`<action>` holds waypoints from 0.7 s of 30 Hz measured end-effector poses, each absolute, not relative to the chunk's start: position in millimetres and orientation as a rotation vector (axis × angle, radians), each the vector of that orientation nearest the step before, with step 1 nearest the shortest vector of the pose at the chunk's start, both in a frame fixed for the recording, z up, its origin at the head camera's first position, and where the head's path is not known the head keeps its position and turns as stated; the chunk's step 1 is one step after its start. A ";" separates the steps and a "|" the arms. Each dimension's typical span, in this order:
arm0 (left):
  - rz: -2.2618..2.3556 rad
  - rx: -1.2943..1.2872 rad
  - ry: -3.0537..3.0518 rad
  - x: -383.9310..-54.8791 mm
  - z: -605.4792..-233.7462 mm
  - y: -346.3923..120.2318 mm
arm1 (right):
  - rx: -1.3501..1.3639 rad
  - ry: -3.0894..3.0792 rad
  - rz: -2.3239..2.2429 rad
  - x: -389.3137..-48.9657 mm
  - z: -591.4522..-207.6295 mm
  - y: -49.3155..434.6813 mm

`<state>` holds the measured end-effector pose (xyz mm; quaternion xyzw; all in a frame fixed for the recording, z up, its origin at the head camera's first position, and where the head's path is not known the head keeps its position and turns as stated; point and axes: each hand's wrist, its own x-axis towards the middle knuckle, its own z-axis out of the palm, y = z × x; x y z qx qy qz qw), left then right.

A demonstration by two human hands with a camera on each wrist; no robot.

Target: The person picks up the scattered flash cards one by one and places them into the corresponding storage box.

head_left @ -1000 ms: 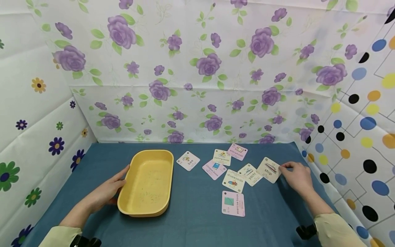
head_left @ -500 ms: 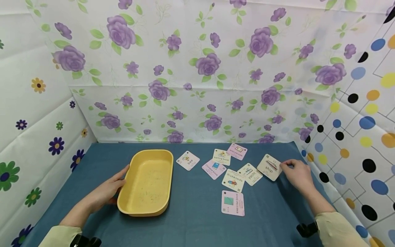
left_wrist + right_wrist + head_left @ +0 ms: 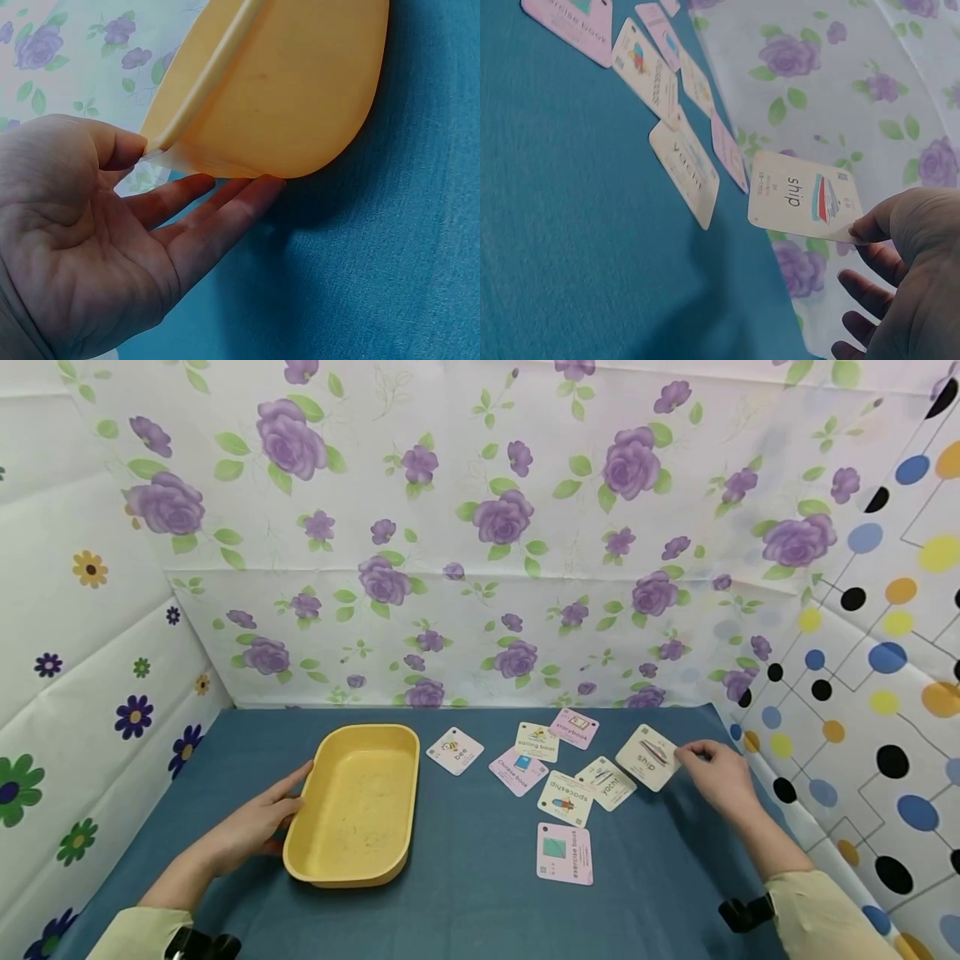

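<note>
A cream card printed "ship" (image 3: 648,757) is held at its right corner by my right hand (image 3: 722,781), pinched between thumb and forefinger. The right wrist view shows this ship card (image 3: 806,196) raised off the cloth, with the other fingers of the hand (image 3: 911,262) spread below. At the left, my left hand (image 3: 251,827) grips the side of a yellow plastic tray (image 3: 352,806). In the left wrist view the thumb of that hand (image 3: 97,232) is on the tray's rim and its fingertips touch the tray's outer wall (image 3: 300,97) from below.
Between tray and right hand lie cards reading yacht (image 3: 609,783), spaceship (image 3: 567,798), exercise book (image 3: 564,853), Chinese book (image 3: 517,770), sailing boat (image 3: 537,742), storybook (image 3: 574,728) and bee (image 3: 455,751). Some overlap. A blue cloth (image 3: 480,910) covers the table; patterned sheets (image 3: 450,527) stand around it.
My right hand has moved the ship card slightly up and to the left in the head view. The left hand and the tray have stayed in place.
</note>
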<state>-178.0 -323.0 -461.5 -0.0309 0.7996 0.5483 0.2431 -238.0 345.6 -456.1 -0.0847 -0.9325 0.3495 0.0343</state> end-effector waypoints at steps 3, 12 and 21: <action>1.496 -0.089 2.191 -179.1 -460.7 -323.0 | -0.274 -2.861 1.150 -238.4 -452.2 341.9; 1.500 -0.090 2.194 -179.0 -460.1 -322.1 | -0.283 -2.847 1.323 -239.5 -437.9 328.9; 1.499 -0.085 2.192 -179.7 -459.0 -321.0 | -0.223 -2.840 1.365 -240.5 -428.3 322.4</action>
